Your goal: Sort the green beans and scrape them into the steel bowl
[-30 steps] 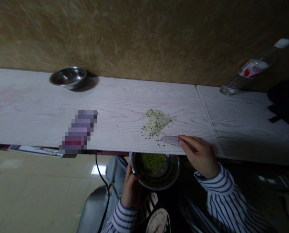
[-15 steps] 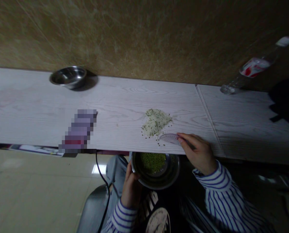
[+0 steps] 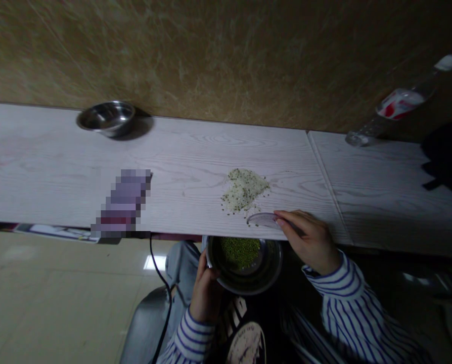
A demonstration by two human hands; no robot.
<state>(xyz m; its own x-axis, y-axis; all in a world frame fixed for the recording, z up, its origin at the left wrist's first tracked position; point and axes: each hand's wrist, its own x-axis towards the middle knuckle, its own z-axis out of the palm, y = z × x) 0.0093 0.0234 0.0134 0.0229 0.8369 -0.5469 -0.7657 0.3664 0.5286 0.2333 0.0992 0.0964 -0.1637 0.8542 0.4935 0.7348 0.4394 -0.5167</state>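
Note:
My left hand (image 3: 206,288) grips the left rim of a steel bowl (image 3: 244,288), held just below the table's front edge. Green mung beans (image 3: 239,253) lie in the bowl, mostly toward its far left side. Between the thumb and fingers of my right hand (image 3: 309,237) is a clear plastic protractor (image 3: 264,219), its curved edge toward the far side, low over the tabletop near the front edge. Just beyond it sits a pile of white rice (image 3: 243,192) mixed with green beans. A few loose beans are scattered near the protractor's tip.
On the white wood-grain table (image 3: 188,202), a second steel bowl (image 3: 108,119) stands at the back left. A pixelated flat object (image 3: 122,205) lies at the front left. To the right stands a clear bottle (image 3: 396,103) by the wall, near a black item (image 3: 446,156). A cable (image 3: 165,313) hangs down.
My right hand with the protractor has shifted slightly left, so the protractor now reaches the loose beans by the front edge. My left hand and the bowl stay put.

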